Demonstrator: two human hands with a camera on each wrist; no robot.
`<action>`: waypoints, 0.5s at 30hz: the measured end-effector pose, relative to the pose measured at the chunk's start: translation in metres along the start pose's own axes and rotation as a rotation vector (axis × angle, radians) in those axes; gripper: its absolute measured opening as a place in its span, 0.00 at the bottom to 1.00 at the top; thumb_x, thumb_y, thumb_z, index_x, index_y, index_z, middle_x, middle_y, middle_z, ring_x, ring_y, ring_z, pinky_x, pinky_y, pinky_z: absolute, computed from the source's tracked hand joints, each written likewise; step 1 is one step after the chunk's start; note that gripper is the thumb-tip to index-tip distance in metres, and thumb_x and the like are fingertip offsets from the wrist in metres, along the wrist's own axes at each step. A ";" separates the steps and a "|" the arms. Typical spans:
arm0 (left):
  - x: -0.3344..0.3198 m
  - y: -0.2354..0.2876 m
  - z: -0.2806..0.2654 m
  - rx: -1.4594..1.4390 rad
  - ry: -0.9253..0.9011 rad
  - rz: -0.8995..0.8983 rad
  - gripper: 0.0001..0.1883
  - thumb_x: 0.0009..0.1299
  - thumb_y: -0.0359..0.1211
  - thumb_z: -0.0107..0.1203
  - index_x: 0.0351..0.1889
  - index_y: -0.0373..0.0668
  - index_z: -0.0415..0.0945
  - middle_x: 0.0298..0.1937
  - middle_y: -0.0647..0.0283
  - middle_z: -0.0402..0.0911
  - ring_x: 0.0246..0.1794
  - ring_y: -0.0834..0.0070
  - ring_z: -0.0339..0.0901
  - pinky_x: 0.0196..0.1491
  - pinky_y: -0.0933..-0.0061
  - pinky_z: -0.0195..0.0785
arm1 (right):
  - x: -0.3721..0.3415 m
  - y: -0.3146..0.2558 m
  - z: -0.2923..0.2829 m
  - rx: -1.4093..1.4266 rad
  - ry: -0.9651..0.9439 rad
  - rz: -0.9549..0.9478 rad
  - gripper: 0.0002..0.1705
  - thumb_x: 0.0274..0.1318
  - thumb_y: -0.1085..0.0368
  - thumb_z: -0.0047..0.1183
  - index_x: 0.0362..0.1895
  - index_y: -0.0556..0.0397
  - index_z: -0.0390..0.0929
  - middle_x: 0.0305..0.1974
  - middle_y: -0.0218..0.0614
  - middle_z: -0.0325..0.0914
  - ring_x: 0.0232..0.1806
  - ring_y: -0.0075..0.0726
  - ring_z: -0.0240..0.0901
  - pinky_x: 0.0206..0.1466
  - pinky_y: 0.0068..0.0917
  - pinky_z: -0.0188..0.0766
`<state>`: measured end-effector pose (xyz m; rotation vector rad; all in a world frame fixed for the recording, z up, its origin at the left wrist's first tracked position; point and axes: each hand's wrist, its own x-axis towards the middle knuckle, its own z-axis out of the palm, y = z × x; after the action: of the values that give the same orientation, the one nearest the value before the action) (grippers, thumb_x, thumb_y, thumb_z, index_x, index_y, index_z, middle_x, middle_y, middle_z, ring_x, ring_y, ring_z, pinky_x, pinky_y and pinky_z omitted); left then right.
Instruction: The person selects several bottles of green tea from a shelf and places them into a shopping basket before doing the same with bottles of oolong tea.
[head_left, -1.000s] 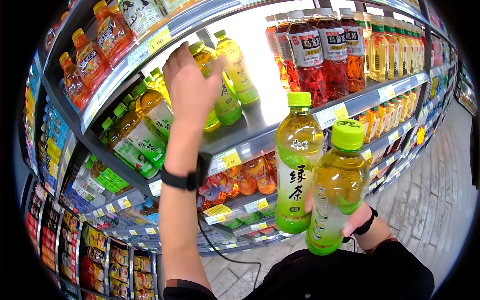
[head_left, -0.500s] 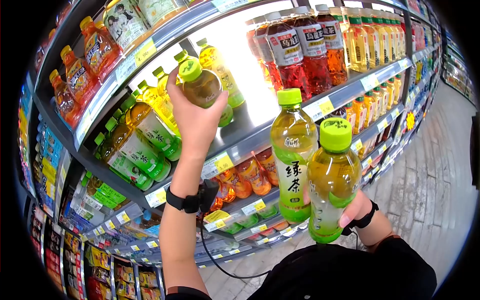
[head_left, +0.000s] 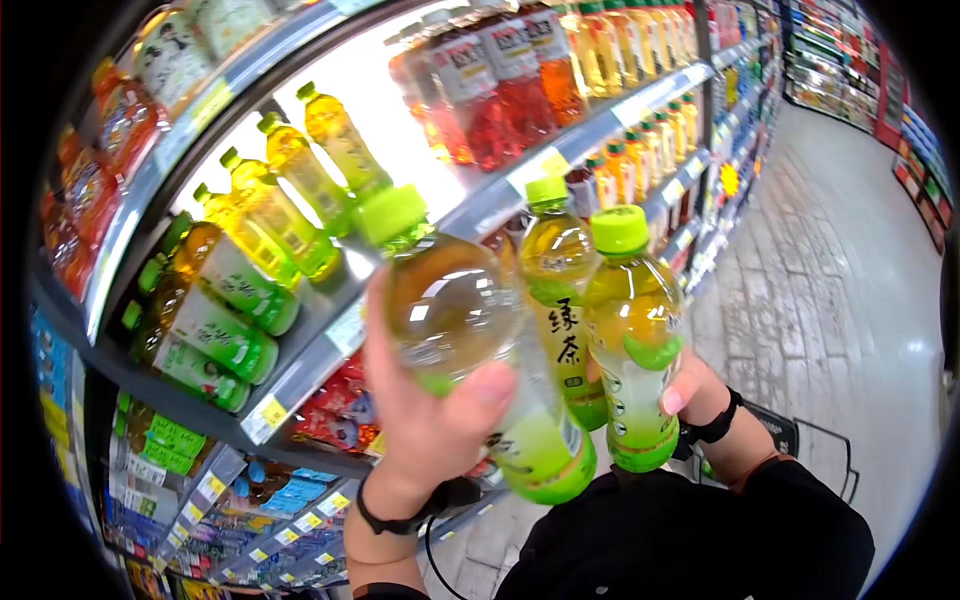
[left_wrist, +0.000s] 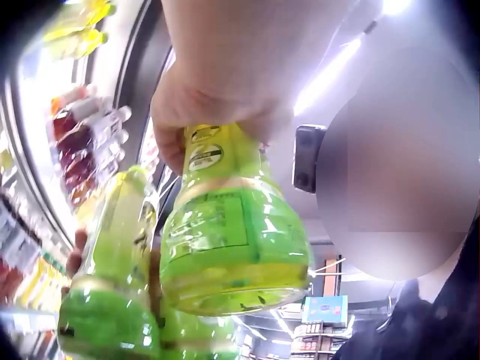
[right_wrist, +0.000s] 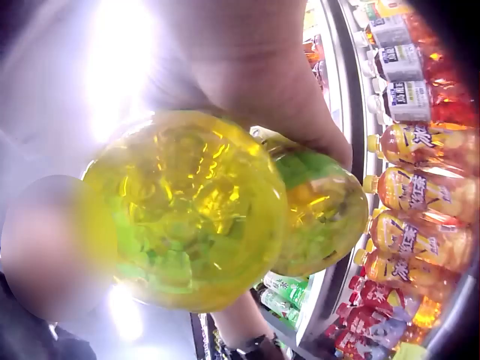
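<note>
My left hand (head_left: 430,410) grips a green tea bottle (head_left: 545,440), which leans with its green cap (head_left: 392,214) toward the shelf. Beside it, my right hand (head_left: 700,392) holds two more bottles upright: the front one (head_left: 635,340) hides part of the other (head_left: 565,340). In the left wrist view, the left hand (left_wrist: 225,97) is around its bottle (left_wrist: 236,240), above the other two. The right wrist view has two bottle bases (right_wrist: 187,217) (right_wrist: 322,214) below the right hand (right_wrist: 255,82), whose fingers are mostly hidden.
Green tea bottles (head_left: 325,140) stand on the lit shelf at left, beside white-labelled ones (head_left: 225,320). Red-brown tea bottles (head_left: 490,90) are farther right. The shelf edge (head_left: 600,120) runs diagonally behind the held bottles. A tiled aisle floor (head_left: 800,250) and a black wire frame (head_left: 850,455) lie at right.
My left hand has drawn a bottle off the shelf and brought it down beside the right hand's two. The head view has turned right, showing more aisle. The right hand keeps its hold.
</note>
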<state>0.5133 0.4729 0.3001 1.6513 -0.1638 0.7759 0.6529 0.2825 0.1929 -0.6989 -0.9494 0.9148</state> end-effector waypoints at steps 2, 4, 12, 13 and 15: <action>-0.002 -0.022 0.023 -0.082 -0.072 -0.107 0.38 0.59 0.40 0.66 0.63 0.35 0.59 0.54 0.58 0.73 0.54 0.73 0.72 0.57 0.70 0.66 | -0.015 0.002 0.007 0.083 0.069 0.001 0.59 0.29 0.57 0.69 0.69 0.60 0.54 0.61 0.44 0.67 0.61 0.42 0.67 0.64 0.37 0.63; -0.002 -0.034 0.049 -0.200 -0.072 -0.206 0.34 0.63 0.37 0.64 0.62 0.35 0.59 0.54 0.60 0.73 0.53 0.75 0.72 0.58 0.71 0.65 | -0.030 -0.003 0.010 0.111 0.152 0.013 0.60 0.31 0.56 0.69 0.71 0.59 0.52 0.64 0.44 0.64 0.64 0.41 0.64 0.67 0.37 0.60; -0.006 -0.095 0.175 -0.273 -0.038 -0.442 0.26 0.73 0.36 0.52 0.65 0.36 0.58 0.55 0.58 0.73 0.52 0.74 0.72 0.57 0.74 0.63 | -0.130 -0.011 -0.029 0.280 0.580 -0.013 0.49 0.38 0.58 0.67 0.67 0.58 0.62 0.58 0.42 0.73 0.56 0.36 0.73 0.60 0.32 0.70; -0.011 -0.101 0.201 -0.349 -0.068 -0.501 0.25 0.73 0.37 0.50 0.64 0.35 0.60 0.54 0.59 0.73 0.51 0.74 0.72 0.55 0.73 0.64 | -0.153 -0.006 -0.045 0.284 0.602 -0.019 0.46 0.40 0.57 0.66 0.65 0.59 0.63 0.57 0.43 0.73 0.54 0.36 0.74 0.57 0.31 0.72; -0.019 -0.127 0.250 -0.329 -0.195 -0.595 0.24 0.73 0.38 0.50 0.62 0.35 0.61 0.52 0.60 0.74 0.49 0.74 0.73 0.54 0.73 0.64 | -0.194 -0.005 -0.067 0.330 0.626 -0.111 0.42 0.45 0.55 0.65 0.63 0.60 0.65 0.54 0.42 0.75 0.51 0.35 0.76 0.54 0.31 0.74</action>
<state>0.6620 0.2692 0.1770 1.3523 0.0637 0.1261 0.6607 0.1009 0.0966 -0.5867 -0.2684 0.6681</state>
